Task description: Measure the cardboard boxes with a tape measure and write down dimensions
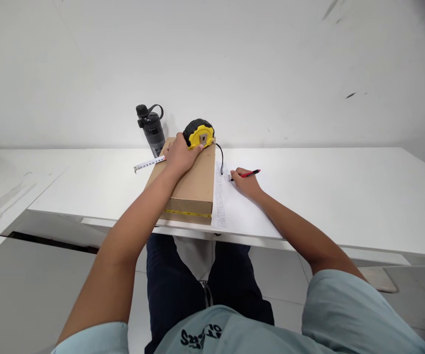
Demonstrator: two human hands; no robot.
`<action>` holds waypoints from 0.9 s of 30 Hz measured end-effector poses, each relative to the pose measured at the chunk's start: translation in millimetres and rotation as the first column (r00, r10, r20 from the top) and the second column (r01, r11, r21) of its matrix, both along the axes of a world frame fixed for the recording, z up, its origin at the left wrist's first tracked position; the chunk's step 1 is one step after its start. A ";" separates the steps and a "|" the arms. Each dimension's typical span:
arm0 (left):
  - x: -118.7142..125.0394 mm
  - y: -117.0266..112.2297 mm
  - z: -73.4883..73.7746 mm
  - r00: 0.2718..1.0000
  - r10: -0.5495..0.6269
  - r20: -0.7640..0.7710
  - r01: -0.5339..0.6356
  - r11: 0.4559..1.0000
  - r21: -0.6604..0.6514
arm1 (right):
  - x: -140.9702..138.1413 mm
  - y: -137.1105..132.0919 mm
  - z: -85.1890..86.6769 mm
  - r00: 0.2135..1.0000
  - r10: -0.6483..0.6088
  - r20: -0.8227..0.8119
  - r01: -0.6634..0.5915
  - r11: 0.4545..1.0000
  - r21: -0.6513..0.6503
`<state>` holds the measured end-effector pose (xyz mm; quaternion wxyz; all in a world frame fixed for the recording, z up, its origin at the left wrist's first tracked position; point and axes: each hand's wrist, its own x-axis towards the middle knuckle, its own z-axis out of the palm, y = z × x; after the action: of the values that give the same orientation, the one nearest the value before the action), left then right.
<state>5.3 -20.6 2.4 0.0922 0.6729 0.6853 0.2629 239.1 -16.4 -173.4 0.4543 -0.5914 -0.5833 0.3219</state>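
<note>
A flat brown cardboard box point(194, 184) lies on the white table point(326, 196) in front of me. My left hand point(179, 153) rests on its far end, fingers closed against a yellow and black tape measure point(198, 133) that sits there. The white tape blade point(149, 163) sticks out to the left of that hand. A yellow strip of tape point(186, 213) runs along the box's near face. My right hand point(245, 181) holds a red pen point(247, 173) with its tip on a sheet of paper point(227, 206) just right of the box.
A dark water bottle point(152, 129) stands behind the box near the white wall. The tape measure's black wrist cord point(221, 160) hangs down beside the box. A second white table top point(6, 187) adjoins at the left. My legs are under the table edge.
</note>
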 end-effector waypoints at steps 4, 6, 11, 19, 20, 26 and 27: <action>-0.4 1.4 -0.9 1.000 -0.006 0.004 0.006 1.000 0.012 | 1.1 1.6 -0.5 1.000 0.015 0.009 -0.015 1.000 -0.009; -0.5 1.7 -1.0 1.000 -0.003 -0.002 0.003 1.000 0.004 | 1.3 2.0 -1.3 1.000 0.010 0.011 -0.010 1.000 -0.006; 0.0 1.1 0.2 1.000 0.002 -0.017 -0.003 1.000 -0.015 | 1.4 3.8 -4.1 0.999 -0.035 0.001 0.035 0.999 0.010; 0.9 -1.0 2.4 1.000 0.001 -0.024 -0.001 1.000 -0.023 | 1.7 6.0 -6.7 0.999 -0.038 -0.016 0.038 0.999 -0.010; 0.9 -1.3 2.6 1.000 0.001 -0.024 -0.002 1.000 -0.025 | 1.5 5.7 -6.4 0.999 -0.031 -0.017 0.031 0.999 -0.014; 0.5 -2.1 3.3 1.000 -0.001 -0.027 0.001 1.000 -0.018 | 0.6 5.3 -5.1 0.999 -0.045 -0.021 0.045 0.999 -0.007; 0.5 -2.0 3.3 1.000 -0.003 -0.027 0.002 1.000 -0.017 | 0.6 5.6 -5.4 0.999 -0.049 -0.023 0.049 0.999 -0.004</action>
<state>5.8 -22.7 5.8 0.0890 0.6764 0.6878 0.2480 239.7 -10.8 -178.7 0.4676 -0.6027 -0.5627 0.3185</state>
